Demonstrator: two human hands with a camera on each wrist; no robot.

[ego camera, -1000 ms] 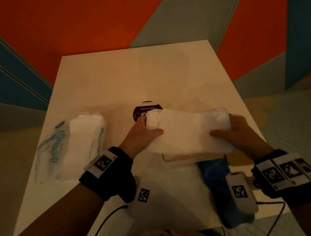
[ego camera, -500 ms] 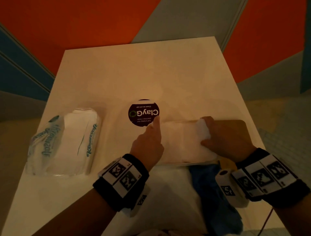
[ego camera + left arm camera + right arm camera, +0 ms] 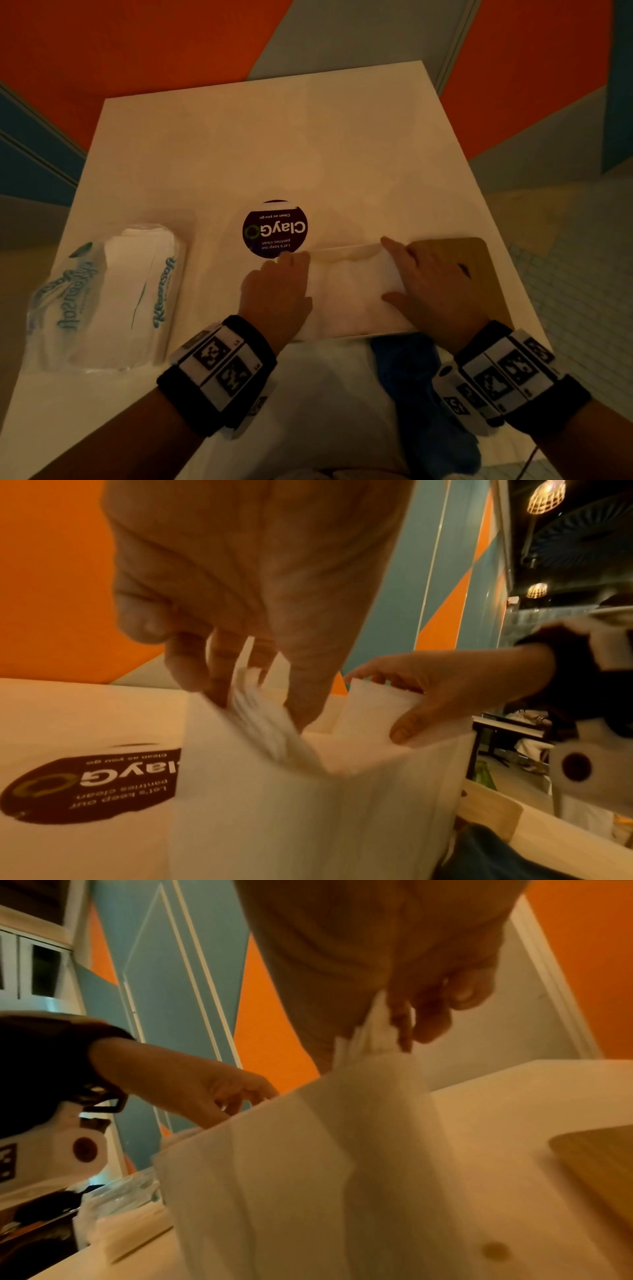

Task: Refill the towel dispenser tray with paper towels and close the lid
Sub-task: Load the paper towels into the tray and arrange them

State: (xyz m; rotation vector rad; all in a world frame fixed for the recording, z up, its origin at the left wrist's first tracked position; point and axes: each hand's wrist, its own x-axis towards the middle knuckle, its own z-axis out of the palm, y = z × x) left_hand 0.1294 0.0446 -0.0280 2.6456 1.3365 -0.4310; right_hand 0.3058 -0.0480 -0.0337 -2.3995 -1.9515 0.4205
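A stack of white paper towels (image 3: 349, 287) lies inside the white dispenser tray (image 3: 376, 334) near the table's front edge. My left hand (image 3: 284, 274) reaches down into the tray's left end, with fingers and thumb pinching that end of the towels (image 3: 267, 723). At the other end my right hand (image 3: 404, 270) grips the stack, thumb in front and fingers behind, and the towels (image 3: 373, 1031) fan out between them. The wooden lid (image 3: 479, 274) lies flat on the table just right of the tray, partly under my right hand.
An open plastic pack of paper towels (image 3: 113, 294) lies at the table's left. A round dark ClayGo sticker (image 3: 274, 229) sits just behind the tray. A blue cloth (image 3: 421, 394) hangs at the front edge. The white table (image 3: 308, 144) ends close on the right.
The towel stack, held above the tray a second ago, has gone down into it. Both hands moved down with it and closer together at its ends.
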